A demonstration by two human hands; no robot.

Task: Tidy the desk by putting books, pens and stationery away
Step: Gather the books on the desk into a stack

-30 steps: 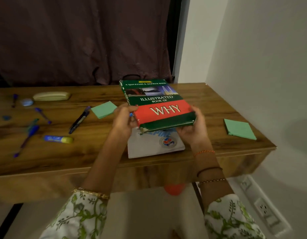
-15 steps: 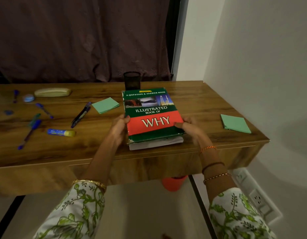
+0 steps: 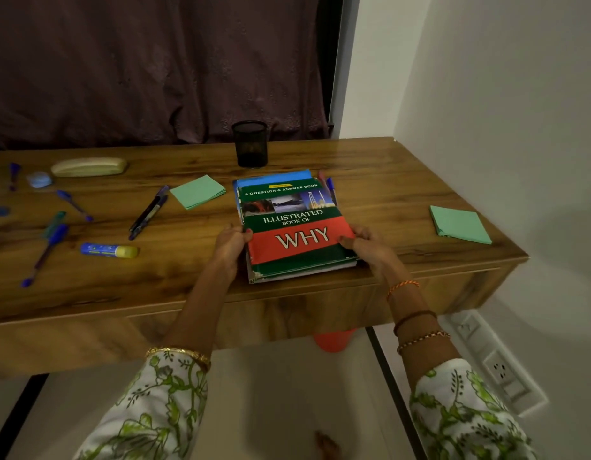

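Note:
A green and red book titled "WHY" (image 3: 294,227) lies flat on top of a small stack at the desk's front middle. A blue book (image 3: 274,176) peeks out behind it. My left hand (image 3: 231,244) grips the stack's left edge with the thumb on the cover. My right hand (image 3: 363,244) grips the right edge the same way. A black mesh pen cup (image 3: 250,143) stands behind the stack. Two pens (image 3: 329,187) lie just right of the blue book.
Wooden desk (image 3: 387,180). On its left: several pens (image 3: 148,212), a glue stick (image 3: 110,251), a green note pad (image 3: 198,191), a cream case (image 3: 88,167). Another green pad (image 3: 459,224) lies far right. White wall at right, dark curtain behind.
The WHY book came down from the air onto the stack on the desk. Both hands now hold the stack's side edges, and it sits squared near the front edge.

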